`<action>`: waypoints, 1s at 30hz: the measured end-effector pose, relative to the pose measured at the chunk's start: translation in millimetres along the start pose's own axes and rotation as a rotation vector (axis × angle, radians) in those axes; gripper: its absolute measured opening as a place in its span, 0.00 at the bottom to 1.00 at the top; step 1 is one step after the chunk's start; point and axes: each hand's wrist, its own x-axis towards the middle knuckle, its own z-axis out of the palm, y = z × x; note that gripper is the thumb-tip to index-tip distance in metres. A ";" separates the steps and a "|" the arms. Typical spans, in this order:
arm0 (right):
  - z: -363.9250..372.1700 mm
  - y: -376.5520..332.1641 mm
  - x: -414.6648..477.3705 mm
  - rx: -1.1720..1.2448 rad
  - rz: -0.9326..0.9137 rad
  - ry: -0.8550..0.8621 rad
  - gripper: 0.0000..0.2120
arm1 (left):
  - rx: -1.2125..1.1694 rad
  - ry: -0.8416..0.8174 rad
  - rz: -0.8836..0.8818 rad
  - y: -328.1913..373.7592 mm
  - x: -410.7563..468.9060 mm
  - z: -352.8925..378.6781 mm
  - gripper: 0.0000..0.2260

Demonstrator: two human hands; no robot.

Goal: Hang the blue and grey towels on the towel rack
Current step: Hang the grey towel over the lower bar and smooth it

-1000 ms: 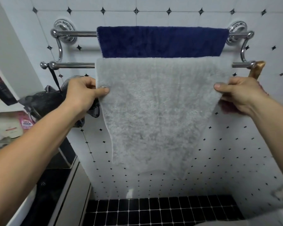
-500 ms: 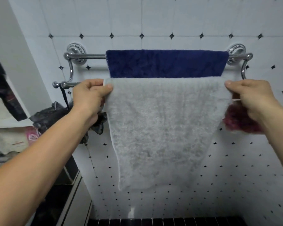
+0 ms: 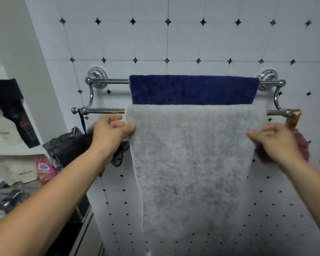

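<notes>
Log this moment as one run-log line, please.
dark blue towel: hung, upper bar | fluffy grey towel: draped, lower bar | left hand: pinching left edge | right hand: at right edge

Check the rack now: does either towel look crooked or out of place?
The blue towel lies flat on the upper bar. The grey towel on the lower bar hangs unevenly, narrowing toward its bottom. Left hand and right hand hold its side edges.
</notes>
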 end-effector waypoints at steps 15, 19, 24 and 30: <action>26.5 31.0 2.9 0.305 0.102 -0.312 0.02 | -0.156 -0.091 -0.006 -25.3 10.4 30.4 0.08; 29.4 42.5 -8.0 0.416 0.145 -0.376 0.11 | -0.190 -0.216 -0.055 -50.9 -2.4 29.1 0.07; 40.4 63.3 -43.8 0.429 0.132 -0.387 0.19 | -0.120 -0.237 -0.196 -98.4 -33.6 30.2 0.15; 21.5 52.9 -39.0 0.917 0.173 -0.422 0.27 | -0.171 -0.196 -0.117 -97.2 -26.1 23.0 0.16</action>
